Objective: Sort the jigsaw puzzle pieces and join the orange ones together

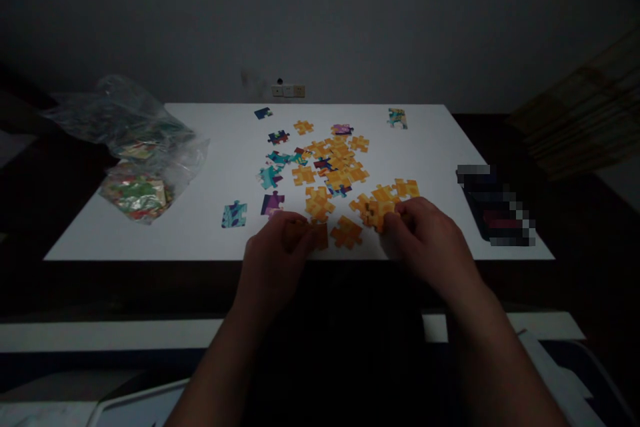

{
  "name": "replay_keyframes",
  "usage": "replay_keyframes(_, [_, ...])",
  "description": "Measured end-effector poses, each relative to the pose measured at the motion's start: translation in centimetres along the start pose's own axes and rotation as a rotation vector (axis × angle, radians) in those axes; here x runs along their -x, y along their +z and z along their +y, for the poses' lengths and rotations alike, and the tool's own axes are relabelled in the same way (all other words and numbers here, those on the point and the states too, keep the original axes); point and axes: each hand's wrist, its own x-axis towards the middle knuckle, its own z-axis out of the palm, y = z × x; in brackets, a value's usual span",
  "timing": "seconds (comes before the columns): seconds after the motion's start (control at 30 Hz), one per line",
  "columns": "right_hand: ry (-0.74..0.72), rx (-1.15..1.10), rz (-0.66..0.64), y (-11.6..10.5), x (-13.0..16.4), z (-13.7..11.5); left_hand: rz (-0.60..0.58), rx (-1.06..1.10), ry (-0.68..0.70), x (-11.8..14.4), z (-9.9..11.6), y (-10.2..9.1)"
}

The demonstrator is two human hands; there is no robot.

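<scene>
Jigsaw pieces in flat card with knobs and sockets are spread on a smooth white table; mostly orange ones are heaped in a loose pile, the landmark here. An orange left piece is gripped between thumb and curled fingers of the left hand, nearer than the pile and to its left. An orange right piece is pinched by the right hand, nearer than the pile and to its right; other orange pieces are bunched against it. A patterned loose piece is left lying between the hands, nearer than the pile.

Left of the pile, teal pieces and a purple piece are scattered; a navy piece is set beyond it to the left. Well left of the pile, thin, crinkled, glossy clear bags are slumped, multicoloured contents inside. Beyond the pile, sockets are fixed in a matte grey wall.

Most of the left piece is hidden by fingers, and the right piece is partly covered. Pieces in the pile are overlapped, so outlines are hard to separate. Bag contents are blurred by plastic glare. Right of the pile, a dark object is pixelated, identity cannot be told. Forearms are cut off by the frame; the foreground is lost in shadow.
</scene>
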Motion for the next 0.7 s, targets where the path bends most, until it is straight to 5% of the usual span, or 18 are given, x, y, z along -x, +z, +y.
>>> replay_keyframes(0.1, [0.031, 0.112, -0.094, -0.3, -0.4, -0.6, -0.008, -0.024, 0.051, 0.1, 0.0, 0.3])
replay_keyframes(0.27, [-0.145, 0.208, 0.022, 0.1, -3.1, -2.6, 0.052, -0.080, 0.239, 0.2, -0.5, 1.4])
replay_keyframes(0.47, [-0.569, 0.146, -0.257, 2.1, -9.8, -3.3, 0.124, -0.156, 0.423, 0.1, -1.1, 2.9])
replay_keyframes(0.7, [-0.566, 0.135, -0.419, 2.2, -13.0, -2.9, 0.183, -0.179, 0.547, 0.2, -1.9, 3.4])
